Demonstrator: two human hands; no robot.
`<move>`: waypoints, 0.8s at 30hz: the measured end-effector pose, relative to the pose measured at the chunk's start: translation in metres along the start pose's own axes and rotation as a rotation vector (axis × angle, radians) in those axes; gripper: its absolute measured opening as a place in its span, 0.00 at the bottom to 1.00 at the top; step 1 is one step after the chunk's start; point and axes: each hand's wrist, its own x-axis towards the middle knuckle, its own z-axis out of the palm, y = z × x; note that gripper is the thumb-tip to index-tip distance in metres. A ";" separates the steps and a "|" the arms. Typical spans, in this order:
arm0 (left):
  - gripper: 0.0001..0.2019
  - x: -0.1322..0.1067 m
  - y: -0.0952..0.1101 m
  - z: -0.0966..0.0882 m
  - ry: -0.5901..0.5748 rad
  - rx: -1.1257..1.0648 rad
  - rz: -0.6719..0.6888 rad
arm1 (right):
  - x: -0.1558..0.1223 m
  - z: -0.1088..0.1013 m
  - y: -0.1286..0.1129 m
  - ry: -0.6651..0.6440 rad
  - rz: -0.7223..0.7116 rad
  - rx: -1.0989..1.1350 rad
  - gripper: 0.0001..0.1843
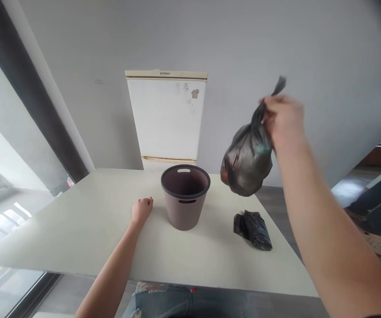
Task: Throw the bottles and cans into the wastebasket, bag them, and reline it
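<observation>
One clenched right hand has its grip around the twisted neck of a filled black bag, which hangs in the air to the right of an upright mauve bin. Near the bin's left side, the left hand is curled into a fist at the worktop, while a crumpled black bundle lies at its right. Beyond the worktop stands a white refrigerator.

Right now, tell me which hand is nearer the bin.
Left. The left hand is low, close beside the bin on its left; the right hand is raised farther off to its right, gripping a filled black bag by its neck.
</observation>
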 end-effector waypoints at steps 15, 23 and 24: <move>0.26 0.010 -0.015 0.024 -0.120 0.240 0.072 | -0.099 -0.038 0.131 0.637 0.342 0.156 0.14; 0.27 0.014 -0.021 0.029 -0.121 0.214 0.056 | -0.170 -0.107 0.151 0.832 0.472 0.046 0.14; 0.27 0.015 -0.022 0.029 -0.122 0.209 0.054 | -0.178 -0.113 0.151 0.839 0.481 0.024 0.14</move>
